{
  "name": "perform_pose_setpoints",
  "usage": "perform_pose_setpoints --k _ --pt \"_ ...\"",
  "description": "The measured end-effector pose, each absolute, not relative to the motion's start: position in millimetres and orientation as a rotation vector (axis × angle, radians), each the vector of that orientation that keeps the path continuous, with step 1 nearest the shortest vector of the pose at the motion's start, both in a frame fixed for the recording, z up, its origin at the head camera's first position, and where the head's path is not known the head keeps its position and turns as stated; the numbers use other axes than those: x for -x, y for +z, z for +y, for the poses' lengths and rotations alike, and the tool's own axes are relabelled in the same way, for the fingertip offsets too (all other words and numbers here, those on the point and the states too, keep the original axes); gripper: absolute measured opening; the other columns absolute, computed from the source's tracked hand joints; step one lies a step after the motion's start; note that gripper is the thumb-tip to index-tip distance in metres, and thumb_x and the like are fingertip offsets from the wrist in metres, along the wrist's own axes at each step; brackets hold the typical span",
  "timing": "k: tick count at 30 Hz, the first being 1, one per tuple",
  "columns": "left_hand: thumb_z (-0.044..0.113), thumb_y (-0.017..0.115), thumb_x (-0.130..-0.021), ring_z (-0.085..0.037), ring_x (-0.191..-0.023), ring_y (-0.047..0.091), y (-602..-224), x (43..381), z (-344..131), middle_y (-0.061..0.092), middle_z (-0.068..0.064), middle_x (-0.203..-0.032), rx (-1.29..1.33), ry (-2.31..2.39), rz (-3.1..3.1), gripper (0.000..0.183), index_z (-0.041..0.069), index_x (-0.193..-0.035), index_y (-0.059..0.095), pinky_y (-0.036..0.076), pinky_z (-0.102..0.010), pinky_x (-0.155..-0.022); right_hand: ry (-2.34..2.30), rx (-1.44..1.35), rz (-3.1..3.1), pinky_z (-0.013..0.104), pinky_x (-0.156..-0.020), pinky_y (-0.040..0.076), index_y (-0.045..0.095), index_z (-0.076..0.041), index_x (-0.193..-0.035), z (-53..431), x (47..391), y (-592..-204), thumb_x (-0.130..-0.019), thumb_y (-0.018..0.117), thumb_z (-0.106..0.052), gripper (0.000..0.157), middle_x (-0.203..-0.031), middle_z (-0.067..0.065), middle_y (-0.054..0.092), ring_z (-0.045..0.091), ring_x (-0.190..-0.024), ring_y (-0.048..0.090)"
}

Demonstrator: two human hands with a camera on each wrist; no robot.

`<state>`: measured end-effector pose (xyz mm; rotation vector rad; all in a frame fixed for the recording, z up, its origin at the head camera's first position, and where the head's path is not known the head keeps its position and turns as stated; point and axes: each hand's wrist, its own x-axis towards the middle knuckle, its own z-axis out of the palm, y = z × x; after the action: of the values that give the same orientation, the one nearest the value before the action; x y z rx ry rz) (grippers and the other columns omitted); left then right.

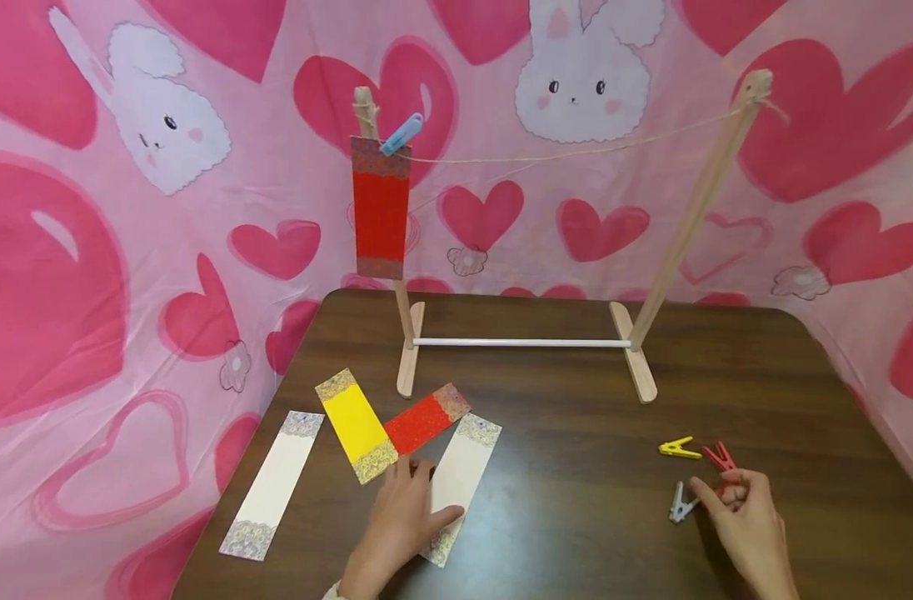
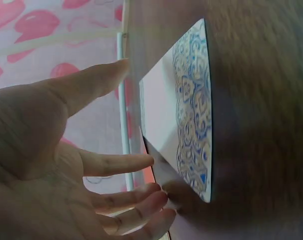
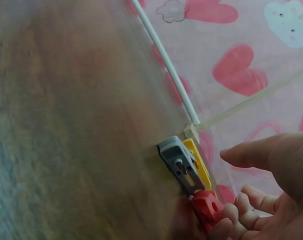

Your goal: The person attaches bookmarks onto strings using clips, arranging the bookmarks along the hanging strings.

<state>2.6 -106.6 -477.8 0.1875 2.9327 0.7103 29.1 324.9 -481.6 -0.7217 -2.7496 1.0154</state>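
A white card with patterned ends (image 1: 466,467) lies under my left hand (image 1: 400,508). The thumb reaches over the card, while the other fingers are spread along its left edge, near a red card (image 1: 425,421). In the left wrist view the palm stands beside the white card (image 2: 161,105), thumb and fingers apart. My right hand (image 1: 752,521) is at the clothespins, its thumb held away from loosely bent fingers. Its fingertips are right at a red clothespin (image 3: 207,207). A grey clothespin (image 1: 681,504) and a yellow clothespin (image 1: 679,448) lie just left of it.
A wooden stand with a white crossbar (image 1: 520,342) holds a string (image 1: 546,158) between two posts. A blue clothespin (image 1: 402,135) clips a red card (image 1: 380,217) there. A yellow card (image 1: 356,425) and another white card (image 1: 272,483) lie on the brown table (image 1: 561,533).
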Motion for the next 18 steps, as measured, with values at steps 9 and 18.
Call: perform_pose_setpoints --k 9,18 --pt "0.042 0.097 -0.054 -0.030 -0.087 0.047 -481.0 -5.4 -92.0 0.050 -0.018 -0.094 -0.079 0.545 3.037 0.078 -0.003 -0.103 0.056 0.039 -0.039 -0.064 0.983 0.778 -2.786 0.030 -0.062 0.035 0.048 0.000 -0.127 326.3 -30.6 -490.4 -0.086 0.078 -0.034 0.062 -0.083 0.005 0.057 0.009 -0.065 0.048" --pt "0.035 0.098 -0.053 -0.032 -0.083 0.055 -479.6 -2.2 -92.4 0.056 -0.016 -0.087 -0.043 0.607 3.015 0.067 -0.003 -0.091 0.059 0.042 -0.045 -0.068 1.006 0.758 -2.765 0.027 -0.065 0.037 0.045 0.000 -0.135 328.5 -29.9 -491.6 -0.083 0.080 -0.023 0.067 -0.079 0.000 0.061 -0.002 -0.060 0.052"
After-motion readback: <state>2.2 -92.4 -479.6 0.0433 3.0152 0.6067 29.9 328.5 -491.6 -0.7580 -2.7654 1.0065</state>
